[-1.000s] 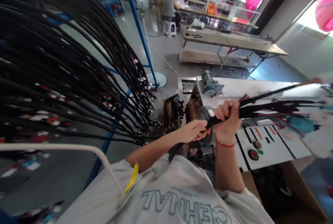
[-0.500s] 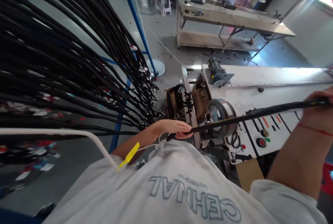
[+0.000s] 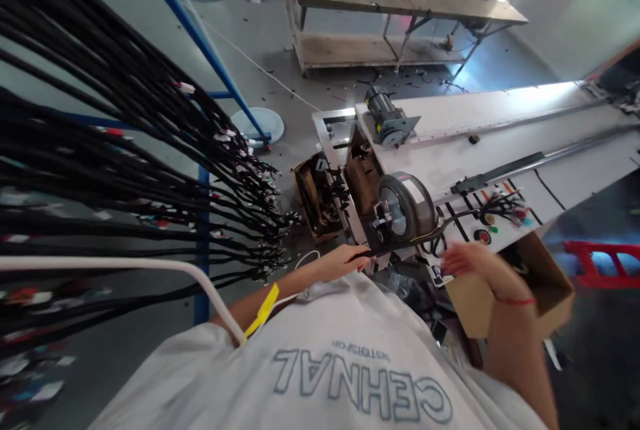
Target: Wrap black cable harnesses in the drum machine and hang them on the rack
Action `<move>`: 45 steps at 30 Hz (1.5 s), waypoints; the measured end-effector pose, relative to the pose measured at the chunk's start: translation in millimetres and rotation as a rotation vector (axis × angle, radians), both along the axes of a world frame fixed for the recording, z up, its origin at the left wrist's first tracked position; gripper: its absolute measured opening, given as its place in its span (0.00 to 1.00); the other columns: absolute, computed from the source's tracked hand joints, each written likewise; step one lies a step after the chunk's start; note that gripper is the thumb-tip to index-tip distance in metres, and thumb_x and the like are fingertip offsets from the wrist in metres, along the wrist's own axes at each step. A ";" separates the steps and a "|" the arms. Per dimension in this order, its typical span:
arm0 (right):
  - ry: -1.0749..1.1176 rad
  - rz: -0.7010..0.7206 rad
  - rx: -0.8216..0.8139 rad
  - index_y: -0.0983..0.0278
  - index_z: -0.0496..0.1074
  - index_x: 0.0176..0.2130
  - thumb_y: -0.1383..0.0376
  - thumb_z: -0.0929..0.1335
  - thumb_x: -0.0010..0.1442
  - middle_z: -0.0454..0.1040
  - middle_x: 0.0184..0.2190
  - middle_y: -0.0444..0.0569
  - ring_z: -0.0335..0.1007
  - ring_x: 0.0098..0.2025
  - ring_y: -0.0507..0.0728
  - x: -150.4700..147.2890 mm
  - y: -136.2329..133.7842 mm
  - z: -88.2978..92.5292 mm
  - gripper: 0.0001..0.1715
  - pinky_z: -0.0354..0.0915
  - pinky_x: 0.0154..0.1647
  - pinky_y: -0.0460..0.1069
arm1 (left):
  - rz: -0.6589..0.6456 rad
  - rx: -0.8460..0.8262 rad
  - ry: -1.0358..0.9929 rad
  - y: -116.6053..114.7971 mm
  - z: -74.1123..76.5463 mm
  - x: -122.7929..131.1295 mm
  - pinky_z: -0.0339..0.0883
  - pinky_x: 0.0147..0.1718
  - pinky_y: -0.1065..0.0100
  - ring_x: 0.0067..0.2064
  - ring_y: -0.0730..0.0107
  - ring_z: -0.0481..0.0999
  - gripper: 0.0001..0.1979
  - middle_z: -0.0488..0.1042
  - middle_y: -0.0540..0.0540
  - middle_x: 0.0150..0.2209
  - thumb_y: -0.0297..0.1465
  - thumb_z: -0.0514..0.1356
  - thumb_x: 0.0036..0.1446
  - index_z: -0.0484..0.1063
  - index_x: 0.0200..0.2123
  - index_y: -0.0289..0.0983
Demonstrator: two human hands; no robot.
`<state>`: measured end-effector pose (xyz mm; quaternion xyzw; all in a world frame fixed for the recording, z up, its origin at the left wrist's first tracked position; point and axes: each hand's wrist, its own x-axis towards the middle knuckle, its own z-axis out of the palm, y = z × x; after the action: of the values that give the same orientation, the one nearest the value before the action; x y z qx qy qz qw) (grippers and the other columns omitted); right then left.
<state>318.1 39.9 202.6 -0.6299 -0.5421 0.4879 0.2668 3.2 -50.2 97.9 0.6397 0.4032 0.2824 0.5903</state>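
A black-wrapped wire harness (image 3: 417, 240) runs rightward from my left hand (image 3: 350, 262), whose fingers are closed round it near my chest. Its branched far end, with several small connectors (image 3: 517, 210), rests on the white bench (image 3: 550, 180). My right hand (image 3: 467, 262) is off the harness, just below it and over the bench's near edge. Its fingers are somewhat blurred but look stretched out, and nothing shows in them. A large tape-like roll (image 3: 413, 203) stands beside the harness at the bench's left end.
Many black harnesses (image 3: 150, 97) hang at left on a blue frame (image 3: 203, 243). A motor (image 3: 383, 110) sits on the bench. Open cardboard boxes (image 3: 543, 287) stand below, with a red plastic item (image 3: 605, 263) at right. A workbench (image 3: 360, 0) is at the back.
My right hand has let go of the harness and come back left toward my body. The harness, stretched taut before, now sags onto the bench. My left hand keeps its hold.
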 end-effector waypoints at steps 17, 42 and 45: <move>0.763 -0.378 -0.220 0.64 0.71 0.39 0.62 0.71 0.44 0.77 0.30 0.47 0.75 0.33 0.58 -78.4 -96.7 -81.0 0.19 0.72 0.34 0.52 | -0.222 -0.076 0.074 11.4 -3.8 64.1 0.59 0.31 0.70 0.30 0.68 0.67 0.20 0.70 0.48 0.29 0.44 0.50 0.64 0.71 0.39 0.34; 0.512 -0.435 0.210 0.64 0.72 0.42 0.60 0.70 0.46 0.77 0.42 0.52 0.75 0.31 0.55 0.5 8.1 -94.2 0.21 0.71 0.31 0.48 | -0.118 0.087 0.337 13.1 3.8 53.8 0.60 0.33 0.69 0.31 0.67 0.70 0.20 0.72 0.47 0.29 0.42 0.44 0.65 0.68 0.32 0.36; 0.407 -0.428 0.241 0.63 0.71 0.48 0.55 0.70 0.51 0.76 0.46 0.53 0.77 0.34 0.58 -0.1 -9.3 -92.9 0.26 0.71 0.30 0.49 | -0.154 0.076 0.319 10.7 4.5 51.7 0.59 0.32 0.70 0.31 0.67 0.69 0.21 0.72 0.47 0.29 0.43 0.43 0.66 0.68 0.32 0.36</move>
<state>318.0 30.6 109.7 -0.5829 -0.3868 0.4692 0.5390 54.9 -39.5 102.4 0.7272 0.4304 0.1465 0.5143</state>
